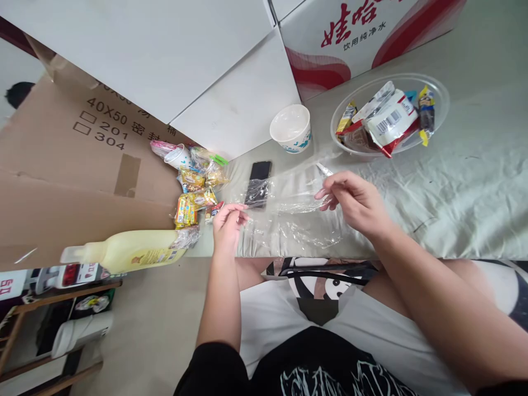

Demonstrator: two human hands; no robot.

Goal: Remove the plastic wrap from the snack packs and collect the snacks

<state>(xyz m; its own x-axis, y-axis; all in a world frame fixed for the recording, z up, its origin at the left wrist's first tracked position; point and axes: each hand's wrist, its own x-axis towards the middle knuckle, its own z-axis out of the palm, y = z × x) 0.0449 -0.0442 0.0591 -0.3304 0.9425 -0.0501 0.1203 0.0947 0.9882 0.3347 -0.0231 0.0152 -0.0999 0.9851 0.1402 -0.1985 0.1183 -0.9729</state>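
Observation:
A clear plastic bag or sheet (289, 192) stretches between my hands above the table and sags toward its front edge. My left hand (228, 223) pinches the left end of the plastic. My right hand (355, 201) has its fingers closed at the right end, and a slim white piece (324, 169) sticks out above its fingertips; what kind of thing it is I cannot make out. Beneath the see-through plastic lies a dark phone (258, 184). Behind it stands a white paper cup (291, 129) with a blue pattern, apart from both hands.
At right, a clear plastic bowl (440, 113) holds several wrapped snacks. Yellow snack packets (186, 210) and another paper cup (179, 157) crowd the left. A yellow bottle (140, 250) lies sideways there. A brown carton (94, 181) and white boxes (243, 93) border the table (454, 214).

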